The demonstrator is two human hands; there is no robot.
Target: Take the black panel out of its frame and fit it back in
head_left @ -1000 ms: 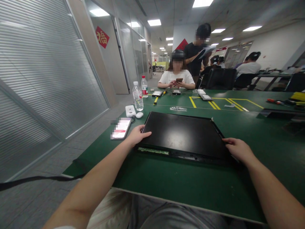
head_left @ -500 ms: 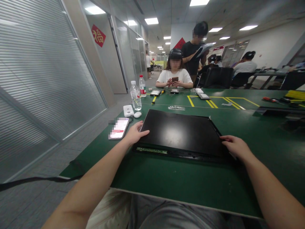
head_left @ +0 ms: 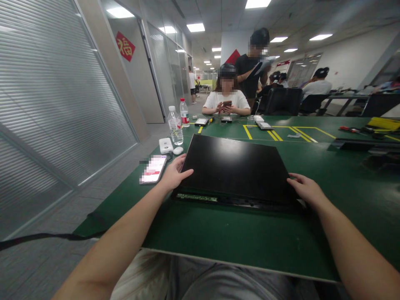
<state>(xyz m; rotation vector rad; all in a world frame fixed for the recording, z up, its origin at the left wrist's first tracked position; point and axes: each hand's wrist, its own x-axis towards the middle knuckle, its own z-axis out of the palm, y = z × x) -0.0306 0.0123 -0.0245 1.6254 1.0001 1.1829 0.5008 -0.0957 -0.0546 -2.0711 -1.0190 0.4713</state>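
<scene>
A large black flat panel [head_left: 234,166] lies on the green table [head_left: 218,237] in front of me, its far edge raised off the mat. A thin green circuit strip [head_left: 196,197] shows along its near edge. My left hand [head_left: 173,175] grips the panel's left edge, thumb on top. At the right edge, my right hand [head_left: 304,189] holds the panel with its fingers curled at the side.
A phone [head_left: 153,168], a white charger [head_left: 165,145] and a white case [head_left: 178,150] lie left of the panel. Two water bottles [head_left: 175,125] stand behind them. A seated person [head_left: 226,100] holds a phone across the table. Tools and small devices lie farther back.
The panel's far edge has lifted, so it now tilts up toward me. Both hands stay on its side edges.
</scene>
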